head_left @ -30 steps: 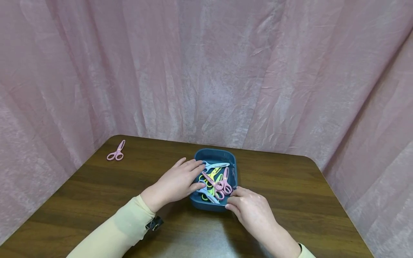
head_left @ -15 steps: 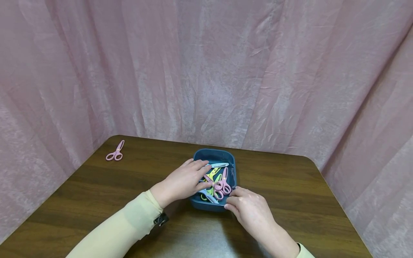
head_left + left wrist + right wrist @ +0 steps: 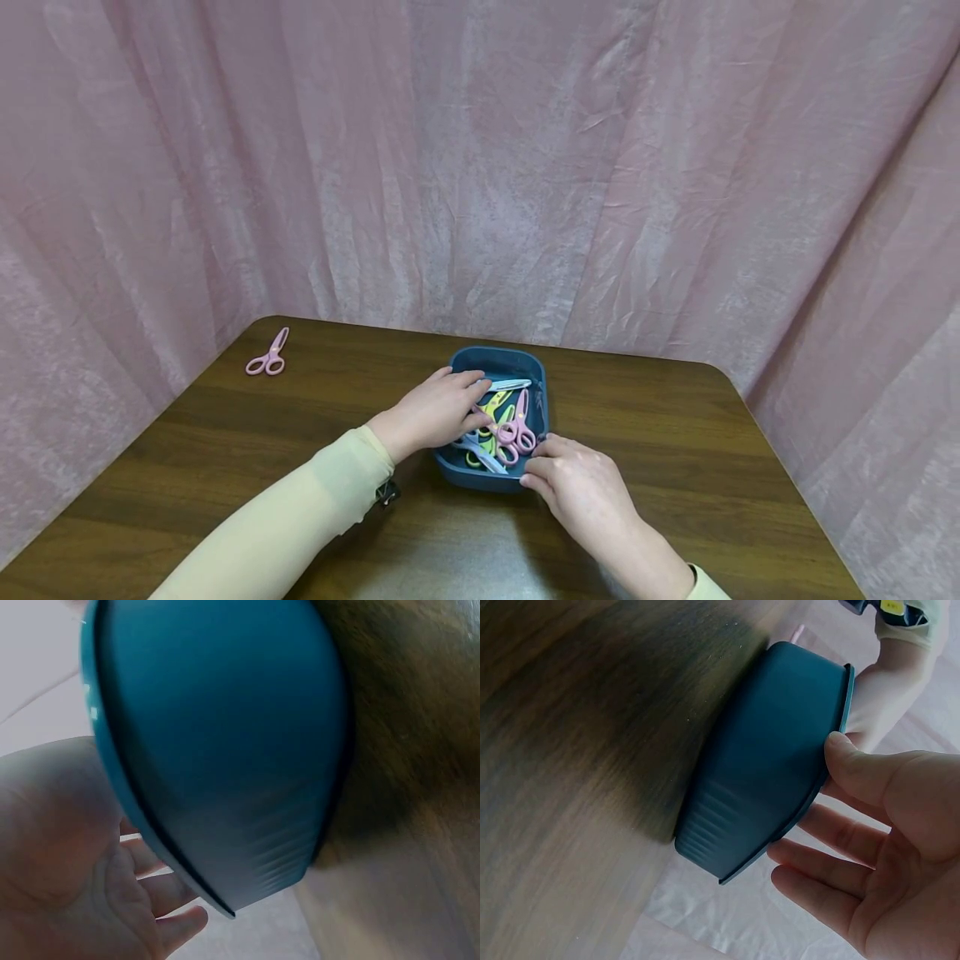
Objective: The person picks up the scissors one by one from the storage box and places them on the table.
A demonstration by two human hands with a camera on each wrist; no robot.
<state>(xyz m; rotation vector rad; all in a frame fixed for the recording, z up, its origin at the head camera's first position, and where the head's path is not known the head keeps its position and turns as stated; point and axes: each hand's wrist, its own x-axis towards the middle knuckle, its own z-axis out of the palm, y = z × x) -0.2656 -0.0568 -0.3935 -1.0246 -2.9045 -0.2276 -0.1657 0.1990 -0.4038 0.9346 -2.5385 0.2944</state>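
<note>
A dark blue plastic basket on the table holds several pairs of scissors, among them pink scissors, yellow scissors and light blue scissors. My left hand reaches over the basket's left rim, its thumb and fingers spread apart above the scissors; the fingertips hide some handles. At the near right corner my right hand pinches the basket's rim. The right wrist view shows its thumb on the outer wall and fingers behind the rim. In the left wrist view, the basket wall hides part of my left fingers.
Another pair of pink scissors lies alone at the table's far left corner. The brown wooden table has rounded far corners. Pink curtains hang behind it and to both sides.
My left hand has moved right and slightly farther over the basket, covering the handles of the upper light blue scissors. My right hand keeps its hold on the rim.
</note>
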